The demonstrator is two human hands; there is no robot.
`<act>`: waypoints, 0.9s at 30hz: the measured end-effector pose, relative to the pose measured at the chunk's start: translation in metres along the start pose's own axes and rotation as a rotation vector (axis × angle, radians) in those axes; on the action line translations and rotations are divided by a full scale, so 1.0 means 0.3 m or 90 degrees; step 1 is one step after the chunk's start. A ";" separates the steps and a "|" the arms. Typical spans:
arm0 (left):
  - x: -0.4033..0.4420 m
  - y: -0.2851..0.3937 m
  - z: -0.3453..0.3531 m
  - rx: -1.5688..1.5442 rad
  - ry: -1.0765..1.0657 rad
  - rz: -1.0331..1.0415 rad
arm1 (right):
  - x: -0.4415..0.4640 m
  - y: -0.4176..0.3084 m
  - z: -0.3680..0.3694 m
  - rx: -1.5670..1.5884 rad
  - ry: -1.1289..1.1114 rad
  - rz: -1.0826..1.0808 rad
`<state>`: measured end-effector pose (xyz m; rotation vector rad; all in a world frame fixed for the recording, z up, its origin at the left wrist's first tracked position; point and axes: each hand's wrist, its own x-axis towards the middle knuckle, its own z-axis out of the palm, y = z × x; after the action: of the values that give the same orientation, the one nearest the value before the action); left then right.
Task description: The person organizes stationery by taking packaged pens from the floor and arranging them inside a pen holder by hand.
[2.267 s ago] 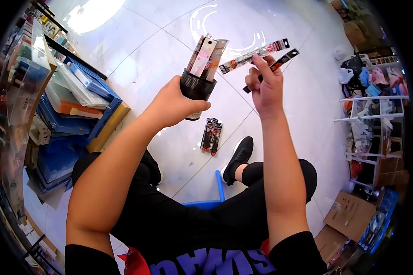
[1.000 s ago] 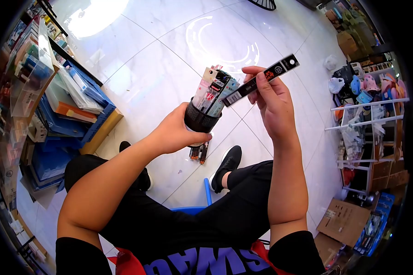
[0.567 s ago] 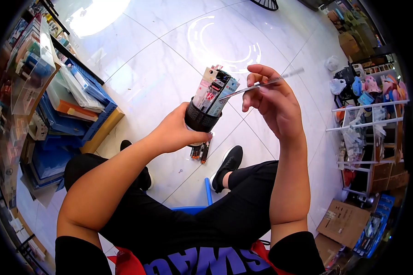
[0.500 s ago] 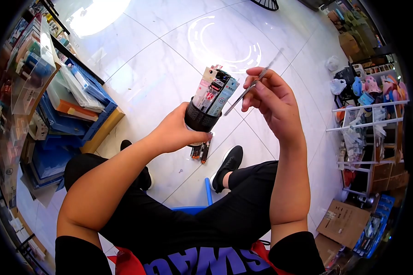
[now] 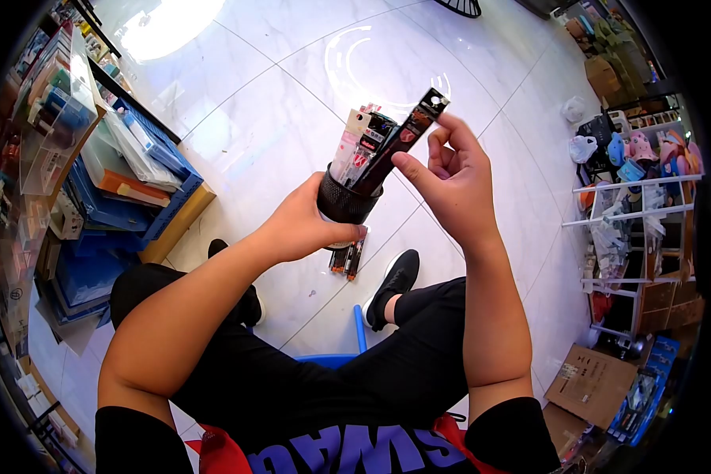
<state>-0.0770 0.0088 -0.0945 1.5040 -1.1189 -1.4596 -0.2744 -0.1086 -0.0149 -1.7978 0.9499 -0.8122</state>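
Note:
My left hand [image 5: 304, 225] is wrapped round a black mesh pen cup [image 5: 344, 200], which tilts slightly over the floor. Several slim packets [image 5: 351, 142] stand upright in the cup. A long black packet [image 5: 409, 130] leans at the cup's right side, its lower end at the rim and its holed top end up to the right. The fingers of my right hand [image 5: 449, 166] hold it by the edge, thumb on the near side. Below the cup, a bundle of dark packets with orange ends [image 5: 346, 263] lies on the floor, partly hidden by the cup and my left hand.
Blue folders and files [image 5: 110, 213] fill a shelf on the left. On the right stand a white rack [image 5: 640, 207] with small goods, a cardboard box [image 5: 591, 385] and a blue tray [image 5: 646, 389]. Part of a blue stool [image 5: 328, 361] shows between my legs.
My right hand has moved left toward the cup, and the black packet has turned from edge-on to face-up, its lower end now at the rim. The left hand keeps its hold on the cup.

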 end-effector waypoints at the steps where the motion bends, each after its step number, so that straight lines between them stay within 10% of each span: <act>1: 0.002 -0.002 -0.002 0.000 -0.001 -0.005 | -0.005 -0.011 0.015 -0.019 0.041 -0.043; 17: -0.012 0.018 0.000 0.006 0.014 -0.012 | -0.013 -0.021 0.043 -0.189 -0.007 -0.154; 23: 0.012 -0.011 -0.010 -0.032 0.076 0.056 | 0.137 0.227 0.023 0.072 0.222 0.068; 27: 0.038 -0.024 -0.031 -0.055 0.113 0.075 | 0.145 0.802 0.140 -0.007 0.254 0.320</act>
<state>-0.0674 -0.0002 -0.1045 1.4520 -1.0077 -1.2520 -0.2810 -0.1970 -0.2467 -1.3318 1.5868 -0.8468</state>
